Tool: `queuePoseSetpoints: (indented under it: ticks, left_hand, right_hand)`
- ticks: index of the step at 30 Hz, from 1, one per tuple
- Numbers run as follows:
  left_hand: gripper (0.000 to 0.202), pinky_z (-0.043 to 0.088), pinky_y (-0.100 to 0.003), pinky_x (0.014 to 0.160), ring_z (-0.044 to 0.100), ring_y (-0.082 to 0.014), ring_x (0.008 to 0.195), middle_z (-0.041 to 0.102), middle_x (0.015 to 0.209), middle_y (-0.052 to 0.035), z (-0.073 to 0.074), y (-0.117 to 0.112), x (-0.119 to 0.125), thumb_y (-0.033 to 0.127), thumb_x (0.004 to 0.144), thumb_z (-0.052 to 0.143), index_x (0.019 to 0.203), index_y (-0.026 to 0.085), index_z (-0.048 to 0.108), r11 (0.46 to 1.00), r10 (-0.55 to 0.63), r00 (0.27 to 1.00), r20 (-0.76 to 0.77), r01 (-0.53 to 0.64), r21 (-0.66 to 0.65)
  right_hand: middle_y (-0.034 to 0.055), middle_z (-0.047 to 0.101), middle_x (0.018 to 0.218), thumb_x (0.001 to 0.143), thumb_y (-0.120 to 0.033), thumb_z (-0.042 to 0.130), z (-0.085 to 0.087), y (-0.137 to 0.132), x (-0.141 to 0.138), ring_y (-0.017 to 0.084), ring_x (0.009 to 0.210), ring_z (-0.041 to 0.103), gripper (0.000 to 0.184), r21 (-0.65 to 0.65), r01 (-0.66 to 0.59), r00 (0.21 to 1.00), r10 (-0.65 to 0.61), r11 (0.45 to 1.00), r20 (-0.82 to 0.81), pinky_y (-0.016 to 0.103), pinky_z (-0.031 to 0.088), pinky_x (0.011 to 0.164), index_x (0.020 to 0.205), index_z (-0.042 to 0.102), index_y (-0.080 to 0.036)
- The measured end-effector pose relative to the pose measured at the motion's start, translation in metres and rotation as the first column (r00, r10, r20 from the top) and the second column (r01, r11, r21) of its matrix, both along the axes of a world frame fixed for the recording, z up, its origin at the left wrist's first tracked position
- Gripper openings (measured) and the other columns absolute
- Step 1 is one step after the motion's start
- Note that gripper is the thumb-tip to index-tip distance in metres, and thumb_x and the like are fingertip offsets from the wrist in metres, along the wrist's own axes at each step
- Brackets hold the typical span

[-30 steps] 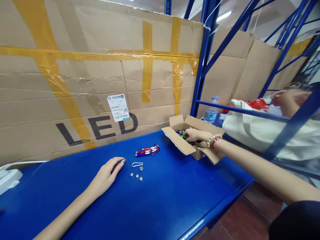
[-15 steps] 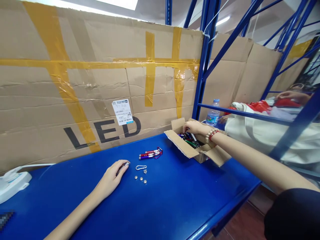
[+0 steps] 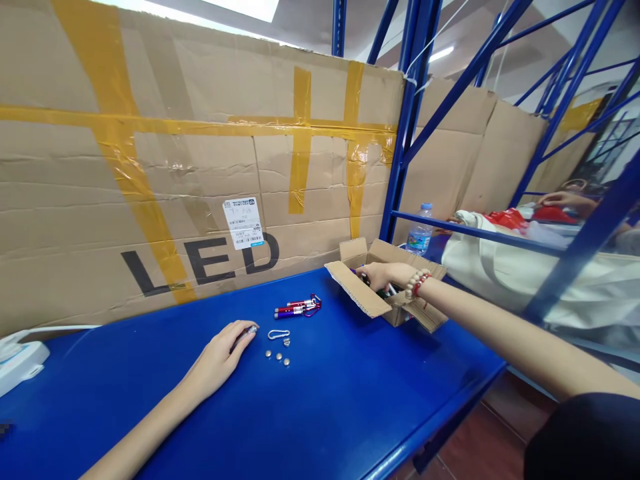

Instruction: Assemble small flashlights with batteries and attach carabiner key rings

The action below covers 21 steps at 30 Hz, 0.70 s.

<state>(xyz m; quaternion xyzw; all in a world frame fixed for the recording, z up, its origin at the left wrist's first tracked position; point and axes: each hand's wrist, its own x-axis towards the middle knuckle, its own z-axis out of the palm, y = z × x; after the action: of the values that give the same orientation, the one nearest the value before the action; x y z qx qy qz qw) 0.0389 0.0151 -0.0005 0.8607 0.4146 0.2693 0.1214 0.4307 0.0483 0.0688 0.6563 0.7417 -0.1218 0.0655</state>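
Note:
My left hand (image 3: 227, 348) rests on the blue table, closed around a small silver metal tube (image 3: 251, 329); most of the tube is hidden by the fingers. Just right of it lie a silver carabiner clip (image 3: 279, 335), a small spring-like metal piece (image 3: 287, 342) and several button cells (image 3: 279, 357). Behind these are a red and a purple keychain flashlight (image 3: 295, 311) with a red clip. My right hand (image 3: 381, 275) reaches into an open cardboard box (image 3: 360, 293), among colourful tubes like those on the table. Its fingertips are hidden there.
A tall cardboard wall (image 3: 150, 173) marked LED stands behind the table (image 3: 310, 407). A blue metal frame (image 3: 400, 153) rises behind the small box, near a water bottle (image 3: 419, 232). A white power strip (image 3: 23, 367) lies left. Another person's hand (image 3: 565, 200) shows far right.
My right hand has gone lower and slightly left into the box, among the tubes. My left hand keeps its hold on the silver tube. The view has shifted slightly.

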Motion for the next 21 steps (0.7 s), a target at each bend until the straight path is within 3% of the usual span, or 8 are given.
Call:
queuePoseSetpoints:
  ticks: [7, 18, 21]
  left_hand:
    - [0.034, 0.047, -0.034, 0.087, 0.059, -0.0206, 0.099, 0.064, 0.105, -0.0039, -0.002, 0.001, -0.001, 0.044, 0.090, 0.032, 0.103, 0.023, 0.056, 1.000, -0.007, 1.000, 0.010, 0.007, -0.016]
    - [0.031, 0.047, -0.034, 0.087, 0.059, -0.0200, 0.098, 0.064, 0.105, -0.0033, -0.003, 0.003, -0.002, 0.043, 0.090, 0.033, 0.102, 0.024, 0.056, 1.000, -0.024, 1.000, 0.015, 0.024, -0.009]
    - [0.032, 0.046, -0.035, 0.089, 0.059, -0.0202, 0.100, 0.063, 0.106, -0.0037, -0.004, 0.003, -0.002, 0.043, 0.090, 0.033, 0.102, 0.023, 0.055, 1.000, -0.021, 1.000, 0.018, 0.021, -0.019]
  right_hand:
    - [0.0066, 0.061, 0.100, 0.083, -0.027, 0.054, -0.010, -0.001, 0.006, 0.015, 0.086, 0.058, 0.022, 0.161, -0.028, 0.997, 0.015, 0.987, 0.077, 0.032, 0.047, 0.077, 0.101, 0.057, -0.015]
    - [0.0045, 0.061, 0.096, 0.087, -0.033, 0.049, 0.012, 0.019, 0.033, 0.014, 0.082, 0.059, 0.024, 0.178, 0.025, 0.993, -0.045, 0.984, 0.112, 0.032, 0.049, 0.074, 0.097, 0.059, -0.013]
    - [0.0090, 0.060, 0.104, 0.086, -0.032, 0.050, 0.019, 0.020, 0.035, 0.017, 0.092, 0.057, 0.026, 0.246, 0.064, 0.989, -0.094, 0.967, 0.112, 0.035, 0.046, 0.080, 0.101, 0.059, -0.013]
